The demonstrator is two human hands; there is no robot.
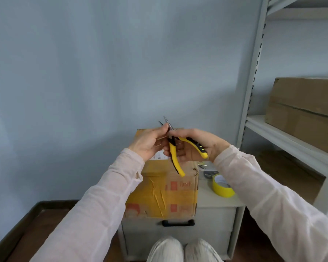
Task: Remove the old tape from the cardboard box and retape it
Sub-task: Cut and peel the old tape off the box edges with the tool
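A cardboard box (170,193) with wrinkled yellowish old tape down its front stands on a small grey drawer cabinet (214,214). Above the box I hold yellow-and-black needle-nose pliers (173,157), jaws open and pointing up. My right hand (197,146) grips one handle in its palm. My left hand (150,142) pinches the pliers near the jaws; the other handle hangs down free. A roll of yellow tape (222,186) lies on the cabinet top, right of the box.
A grey metal shelf rack (254,76) stands at the right with a large cardboard box (303,110) on it. Small metal items (206,171) lie behind the tape roll. My knees (182,250) are close to the cabinet front. A blue-grey wall is behind.
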